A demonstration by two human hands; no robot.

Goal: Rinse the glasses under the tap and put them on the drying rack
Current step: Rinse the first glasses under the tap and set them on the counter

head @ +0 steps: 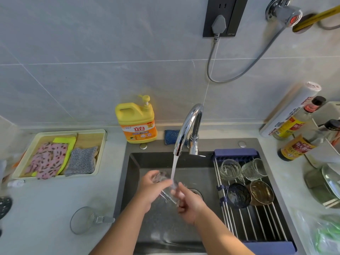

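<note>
Gripping glass: left hand, right hand

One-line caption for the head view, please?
Left hand and right hand hold a clear glass under the running tap over the sink; four glasses lie on the drying rack.

Only legible text: "立白" on the orange label of the yellow detergent bottle, beyond the left hand. Sauce bottles far off the right hand: labels too blurred.
</note>
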